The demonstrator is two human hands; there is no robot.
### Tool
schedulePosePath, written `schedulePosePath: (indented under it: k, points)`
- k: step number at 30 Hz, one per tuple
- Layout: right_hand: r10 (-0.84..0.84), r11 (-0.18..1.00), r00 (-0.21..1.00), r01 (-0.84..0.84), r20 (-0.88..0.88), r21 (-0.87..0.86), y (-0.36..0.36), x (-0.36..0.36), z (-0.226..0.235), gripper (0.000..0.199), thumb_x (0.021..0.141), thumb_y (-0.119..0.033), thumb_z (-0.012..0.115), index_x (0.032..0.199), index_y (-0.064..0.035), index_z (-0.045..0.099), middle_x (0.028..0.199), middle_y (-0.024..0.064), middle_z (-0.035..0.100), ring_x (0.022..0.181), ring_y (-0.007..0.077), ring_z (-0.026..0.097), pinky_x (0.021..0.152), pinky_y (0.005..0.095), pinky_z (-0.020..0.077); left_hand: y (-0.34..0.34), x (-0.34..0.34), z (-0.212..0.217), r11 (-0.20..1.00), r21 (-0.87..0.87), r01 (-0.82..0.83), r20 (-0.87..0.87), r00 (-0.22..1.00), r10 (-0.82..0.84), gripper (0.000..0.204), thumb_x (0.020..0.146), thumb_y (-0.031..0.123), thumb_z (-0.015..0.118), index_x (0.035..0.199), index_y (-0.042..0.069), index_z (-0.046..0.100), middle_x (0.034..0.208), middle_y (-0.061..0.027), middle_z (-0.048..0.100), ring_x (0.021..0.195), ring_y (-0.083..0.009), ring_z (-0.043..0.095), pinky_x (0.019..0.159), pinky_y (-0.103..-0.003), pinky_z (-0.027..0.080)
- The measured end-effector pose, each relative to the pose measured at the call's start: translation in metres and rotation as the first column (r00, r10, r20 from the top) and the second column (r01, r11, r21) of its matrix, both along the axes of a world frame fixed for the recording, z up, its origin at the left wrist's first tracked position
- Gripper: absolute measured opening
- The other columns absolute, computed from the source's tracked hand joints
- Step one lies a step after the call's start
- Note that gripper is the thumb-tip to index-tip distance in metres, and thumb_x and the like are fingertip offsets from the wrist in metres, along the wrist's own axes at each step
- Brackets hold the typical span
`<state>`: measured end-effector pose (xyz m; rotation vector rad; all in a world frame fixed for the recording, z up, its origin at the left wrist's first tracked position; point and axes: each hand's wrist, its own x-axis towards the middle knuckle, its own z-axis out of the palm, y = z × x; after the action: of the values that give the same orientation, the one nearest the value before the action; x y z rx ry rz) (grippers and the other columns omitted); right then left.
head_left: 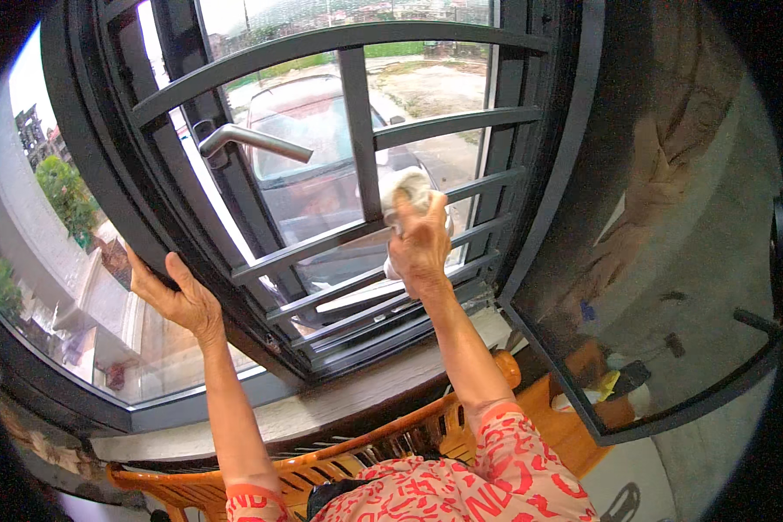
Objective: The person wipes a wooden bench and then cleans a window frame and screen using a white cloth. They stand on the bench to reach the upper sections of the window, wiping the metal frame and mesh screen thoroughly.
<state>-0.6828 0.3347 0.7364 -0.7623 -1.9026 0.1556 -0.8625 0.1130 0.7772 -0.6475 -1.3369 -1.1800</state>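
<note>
A dark window frame point(122, 183) fills the space before you, with a car point(322, 200) visible through the glass, a pale sill point(191, 438) below and a slatted wooden seat point(191, 483) nearest your body. Beyond the frame's right edge, a glazed casement point(539, 374) stands swung inward.

Your right hand point(422, 244) has its fingers closed around a white cloth point(404, 187), bunched at the grille, just right of the foot of the upright bar point(357, 130); part of it hangs below your grip. Whether it presses on metal or glass, you can't tell from here. Your left hand point(178, 300) holds nothing, its fingers spread against the frame's left edge.

You look to be partway through wiping. The bars above the cloth and the lower bars point(322, 296) share the same dark grey, so none can be called finished. Toward the frame's lower right corner, pale marks point(483, 303) suggest that part is left to do. The silver handle point(261, 143) is out of your grasp, and whether it has been wiped doesn't show.
</note>
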Motion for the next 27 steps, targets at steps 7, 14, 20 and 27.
schedulePosePath:
  k: [7, 14, 20, 27]
  points:
    - [-0.091, 0.990, 0.983, 0.071, 0.158, 0.126, 0.043, 0.029, -0.004, 0.041, 0.077, -0.012, 0.063, 0.117, -0.0145, 0.058, 0.104, 0.0147, 0.043, 0.091, 0.0336, 0.051, 0.064, 0.0425, 0.0534, -0.010, 0.009, -0.037, 0.995, -0.082, -0.062, 0.150, 0.986, 0.074, 0.061, 0.095, 0.032, 0.052, 0.144, 0.005, 0.028, 0.123, -0.0161, 0.036, 0.111, -0.0263, 0.039, 0.096, -0.038, 0.032]
    - [-0.311, 0.950, 0.935, 0.302, 0.171, 0.075, 0.117, 0.068, -0.017, 0.043, 0.083, -0.016, 0.053, 0.126, -0.0109, 0.050, 0.104, 0.0156, 0.041, 0.093, 0.0359, 0.050, 0.067, 0.0422, 0.0545, 0.003, 0.015, -0.084, 0.991, -0.066, -0.116, 0.122, 0.985, 0.124, 0.071, 0.092, 0.045, 0.052, 0.138, -0.005, 0.032, 0.125, -0.0230, 0.042, 0.111, -0.0335, 0.042, 0.098, -0.044, 0.030]
    - [-0.341, 0.939, 0.940, 0.339, -0.031, -0.056, 0.151, 0.085, -0.034, 0.048, 0.077, -0.013, 0.064, 0.122, -0.0061, 0.049, 0.109, 0.0220, 0.041, 0.098, 0.0416, 0.050, 0.076, 0.0476, 0.0483, 0.003, -0.004, -0.116, 0.982, -0.028, -0.185, 0.224, 0.956, 0.187, 0.069, 0.093, 0.043, 0.050, 0.137, -0.007, 0.031, 0.135, -0.0260, 0.038, 0.125, -0.0379, 0.036, 0.107, -0.045, 0.024]
    - [-0.306, 0.883, 0.951, 0.301, 0.043, -0.361, 0.162, 0.091, -0.099, 0.052, 0.077, -0.017, 0.063, 0.125, -0.0035, 0.049, 0.110, 0.0239, 0.042, 0.096, 0.0429, 0.053, 0.081, 0.0471, 0.0465, 0.005, -0.008, -0.117, 0.995, 0.056, -0.078, 0.228, 0.972, 0.063, 0.066, 0.095, 0.038, 0.050, 0.138, -0.007, 0.028, 0.134, -0.0243, 0.037, 0.121, -0.0333, 0.040, 0.105, -0.040, 0.029]
